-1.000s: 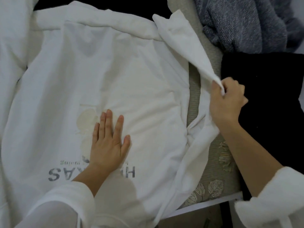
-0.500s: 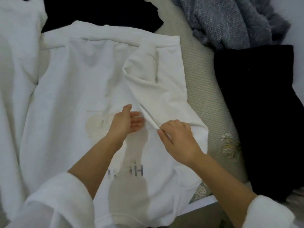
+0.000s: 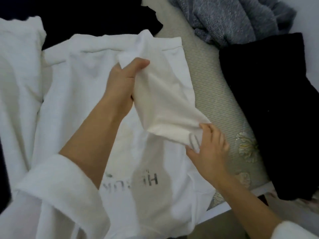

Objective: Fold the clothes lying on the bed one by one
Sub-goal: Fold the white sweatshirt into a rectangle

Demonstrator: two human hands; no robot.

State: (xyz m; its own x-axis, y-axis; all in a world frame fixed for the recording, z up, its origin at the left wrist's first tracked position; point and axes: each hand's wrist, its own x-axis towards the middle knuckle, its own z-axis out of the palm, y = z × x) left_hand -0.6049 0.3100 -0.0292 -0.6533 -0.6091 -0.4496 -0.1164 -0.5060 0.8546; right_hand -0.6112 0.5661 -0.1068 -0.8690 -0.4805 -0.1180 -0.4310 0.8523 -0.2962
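Head view: left hand (image 3: 120,88) at eleven o'clock, right hand (image 3: 209,150) at four, each grip pinching taut the limp sleeve (image 3: 160,104) of the white printed sweatshirt (image 3: 81,104), likely to fold it inward.

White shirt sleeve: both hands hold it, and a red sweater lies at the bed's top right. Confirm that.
Wrong colour: the head view shows the sweater at the top right is grey, not red. The left hand and right hand do both hold the white shirt sleeve.

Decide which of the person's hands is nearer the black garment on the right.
Right. The right hand pinches the white sleeve just left of the black garment, bedcover between them; the left hand grips the sleeve farther left, over the sweatshirt.
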